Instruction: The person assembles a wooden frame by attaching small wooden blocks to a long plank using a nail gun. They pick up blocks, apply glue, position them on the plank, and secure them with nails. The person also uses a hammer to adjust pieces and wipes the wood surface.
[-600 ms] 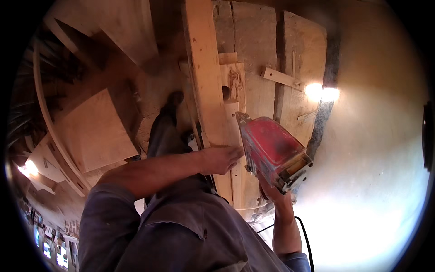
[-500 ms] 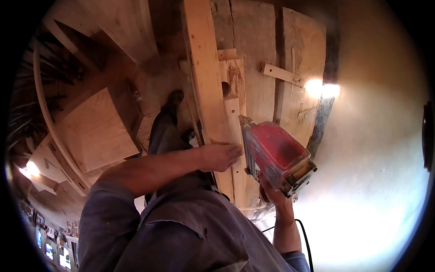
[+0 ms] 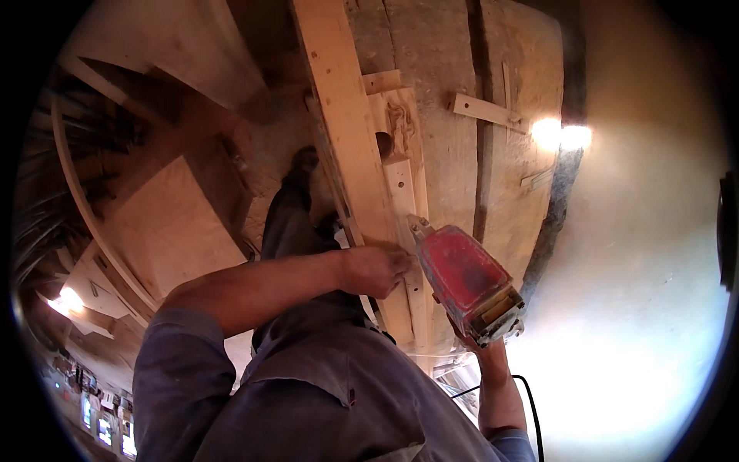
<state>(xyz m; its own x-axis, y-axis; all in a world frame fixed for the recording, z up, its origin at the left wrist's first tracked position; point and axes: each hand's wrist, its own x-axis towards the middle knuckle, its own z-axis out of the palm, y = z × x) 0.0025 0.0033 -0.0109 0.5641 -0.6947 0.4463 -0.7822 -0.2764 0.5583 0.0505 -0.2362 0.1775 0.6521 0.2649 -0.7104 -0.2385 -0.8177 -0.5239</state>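
A narrow wooden strip (image 3: 401, 185) with drilled holes lies lengthwise on the bench, beside a long pale board (image 3: 339, 92). My left hand (image 3: 376, 271) reaches across the board, its fingers curled and pressed together at the strip. To its right is a worn red power tool (image 3: 464, 269) with a tapered body, the narrow end pointing away from me. My right hand (image 3: 466, 336) grips it from the near right side, with most of the fingers hidden behind the housing. The tool is tilted, and whether its underside touches the wood I cannot tell.
A short drilled wood piece (image 3: 489, 112) lies on the wide bench planks (image 3: 443, 69). Beyond the planks rises a pale wall (image 3: 639, 231). A black cable (image 3: 531, 393) loops by my right forearm. A large wooden box (image 3: 173, 223) stands at left.
The red tool has swung slightly toward me and turned, along with my right hand. My left hand stays near the same spot with its fingers curled more tightly. The view has shifted a little.
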